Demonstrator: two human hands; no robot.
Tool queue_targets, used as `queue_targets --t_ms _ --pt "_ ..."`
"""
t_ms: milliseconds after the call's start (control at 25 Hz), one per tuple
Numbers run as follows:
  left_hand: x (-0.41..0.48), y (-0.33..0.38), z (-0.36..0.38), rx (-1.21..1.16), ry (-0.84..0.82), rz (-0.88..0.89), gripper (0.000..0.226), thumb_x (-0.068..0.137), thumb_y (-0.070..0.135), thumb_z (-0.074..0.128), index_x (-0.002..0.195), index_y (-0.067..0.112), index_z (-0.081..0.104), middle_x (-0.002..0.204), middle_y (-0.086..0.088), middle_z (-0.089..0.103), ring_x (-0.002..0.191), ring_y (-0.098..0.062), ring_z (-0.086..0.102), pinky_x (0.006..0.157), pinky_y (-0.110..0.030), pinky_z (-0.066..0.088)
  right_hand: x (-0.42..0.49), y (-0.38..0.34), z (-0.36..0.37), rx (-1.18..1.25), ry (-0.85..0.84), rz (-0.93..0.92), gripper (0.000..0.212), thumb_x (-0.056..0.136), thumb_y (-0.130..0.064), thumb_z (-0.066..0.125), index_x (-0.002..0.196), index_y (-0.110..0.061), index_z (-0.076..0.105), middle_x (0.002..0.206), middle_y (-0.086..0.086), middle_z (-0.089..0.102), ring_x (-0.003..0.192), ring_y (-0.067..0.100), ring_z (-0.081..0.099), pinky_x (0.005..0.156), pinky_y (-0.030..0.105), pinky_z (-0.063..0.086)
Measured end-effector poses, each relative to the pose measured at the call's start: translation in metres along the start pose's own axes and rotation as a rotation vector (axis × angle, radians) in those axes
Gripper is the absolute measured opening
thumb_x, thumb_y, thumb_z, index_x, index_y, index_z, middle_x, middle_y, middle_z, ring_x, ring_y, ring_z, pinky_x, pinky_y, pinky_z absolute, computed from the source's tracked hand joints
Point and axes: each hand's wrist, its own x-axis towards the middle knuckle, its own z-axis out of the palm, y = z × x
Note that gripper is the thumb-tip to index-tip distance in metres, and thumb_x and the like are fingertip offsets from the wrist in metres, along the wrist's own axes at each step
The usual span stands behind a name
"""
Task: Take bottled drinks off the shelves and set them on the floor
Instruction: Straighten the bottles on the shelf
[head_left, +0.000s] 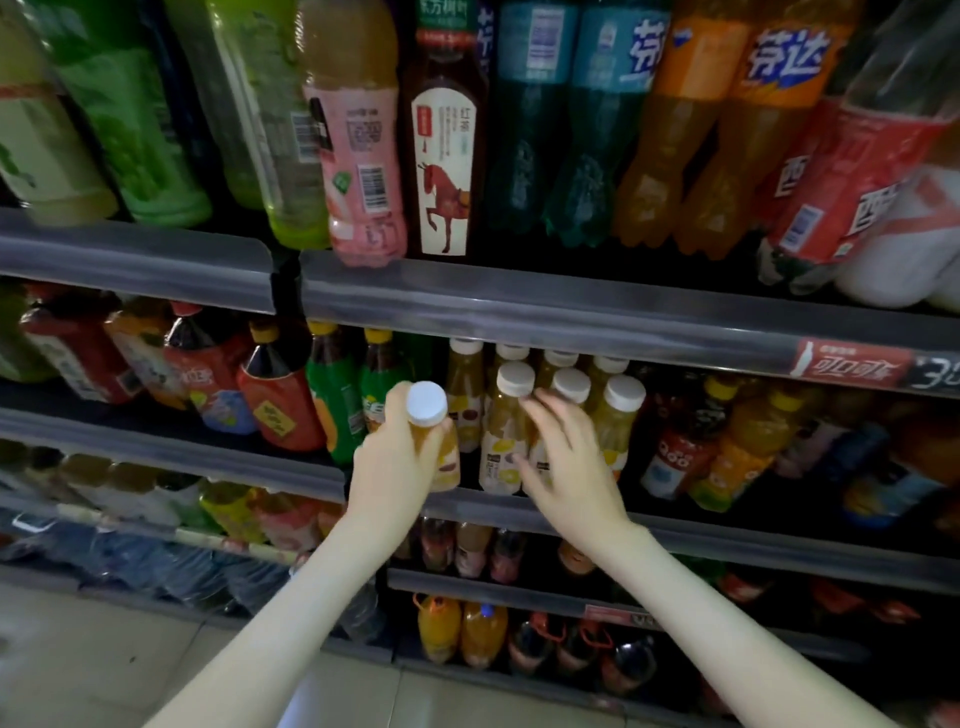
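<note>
Left hand grips white-capped bottle of yellow juice.

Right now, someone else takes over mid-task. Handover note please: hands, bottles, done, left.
Left hand: grips a white-capped juice bottle, already out in front of the shelf rail.
Right hand: fingers spread, holds nothing, reaching at the front row of matching bottles. Contact is unclear because of blur.
Bottles: several white-capped ones stand upright on that shelf, and other drinks fill the shelves around them.
Done: one bottle lifted. None shows on the visible floor tiles.
Left: set the held bottle on the floor, then probably take the rest of the row.
</note>
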Motion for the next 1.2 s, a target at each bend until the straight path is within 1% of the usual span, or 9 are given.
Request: queue_targets --t_ms 120,240,360,480,680,840,960,1040,1200 --pt "0.019 0.000 0.011 0.014 -0.049 0.035 0.051 0.093 0.029 0.057 0.136 0.009 0.036 0.088 -0.007 0.062 0.080 -0.034 0.063 0.061 -0.031 0.036 -0.011 0.032 -0.002 -0.295 0.128 0.142 0.085 0.079 -0.020 0.075 0.148 -0.018 0.025 0.149 0.016 0.024 0.139 0.032 0.020 0.111 0.058 0.025" --pt "0.029 -0.006 0.028 0.060 -0.089 0.038 0.055 0.096 0.029 0.053 0.141 0.010 0.029 0.097 -0.014 0.066 0.085 -0.037 0.063 0.066 -0.037 0.044 -0.010 0.042 0.000 -0.396 0.112 0.202 0.104 0.075 -0.028 0.080 0.151 -0.022 0.008 0.153 0.018 0.012 0.143 0.040 0.009 0.111 0.062 0.023" --pt "0.041 -0.013 0.038 0.076 -0.100 0.020 0.057 0.096 0.031 0.051 0.142 0.010 0.026 0.096 -0.018 0.066 0.084 -0.040 0.063 0.069 -0.042 0.050 -0.007 0.040 0.001 -0.259 0.058 0.327 0.115 0.078 -0.033 0.076 0.146 -0.040 -0.017 0.156 0.008 -0.015 0.145 0.043 0.004 0.110 0.057 0.030" --pt "0.046 -0.014 0.046 0.117 -0.068 0.015 0.063 0.095 0.036 0.050 0.145 0.008 0.023 0.096 -0.022 0.065 0.080 -0.040 0.064 0.061 -0.040 0.048 -0.006 0.037 0.005 -0.128 0.011 0.466 0.121 0.080 -0.038 0.073 0.134 -0.052 -0.034 0.156 0.011 -0.021 0.142 0.040 0.024 0.102 0.047 0.046" --pt "0.018 -0.016 0.069 0.205 -0.107 0.086 0.110 0.079 0.039 0.073 0.150 0.019 -0.009 0.137 -0.023 0.047 0.111 -0.037 0.058 0.063 -0.041 0.054 -0.004 0.036 0.012 -0.256 -0.016 0.441 0.108 0.082 -0.041 0.071 0.141 -0.047 -0.018 0.153 0.009 -0.015 0.132 0.042 0.037 0.086 0.048 0.055" --pt "0.014 -0.017 0.077 0.302 -0.040 0.135 0.115 0.065 0.016 0.084 0.149 0.021 0.005 0.126 -0.029 0.051 0.098 -0.042 0.061 0.043 -0.036 0.050 -0.001 0.032 0.015 -0.271 -0.033 0.439 0.102 0.083 -0.037 0.071 0.143 -0.044 -0.012 0.153 0.014 -0.011 0.131 0.044 0.037 0.083 0.049 0.055" --pt "0.006 -0.017 0.084 0.290 -0.028 0.163 0.103 0.077 0.023 0.075 0.149 0.024 0.002 0.144 -0.035 0.029 0.120 -0.050 0.046 0.069 -0.050 0.055 -0.004 0.035 0.012 -0.206 -0.039 0.415 0.108 0.084 -0.033 0.070 0.140 -0.050 -0.020 0.154 0.006 -0.018 0.137 0.042 0.030 0.085 0.047 0.055" --pt "-0.008 -0.014 0.093 0.328 0.007 0.200 0.097 0.081 0.033 0.069 0.151 0.022 0.003 0.149 -0.036 0.016 0.132 -0.052 0.030 0.094 -0.063 0.040 -0.012 0.039 0.008 -0.175 -0.043 0.368 0.111 0.088 -0.031 0.067 0.138 -0.051 -0.030 0.156 0.007 -0.020 0.144 0.038 0.020 0.093 0.044 0.051" --pt "-0.030 0.003 0.118 0.392 0.039 0.331 0.097 0.079 0.042 0.068 0.151 0.020 0.007 0.153 -0.027 0.009 0.140 -0.046 0.010 0.104 -0.069 0.017 -0.046 0.066 -0.003 -0.318 0.055 0.317 0.097 0.092 -0.035 0.060 0.148 -0.037 -0.019 0.158 0.021 0.005 0.146 0.037 0.011 0.113 0.051 0.028"
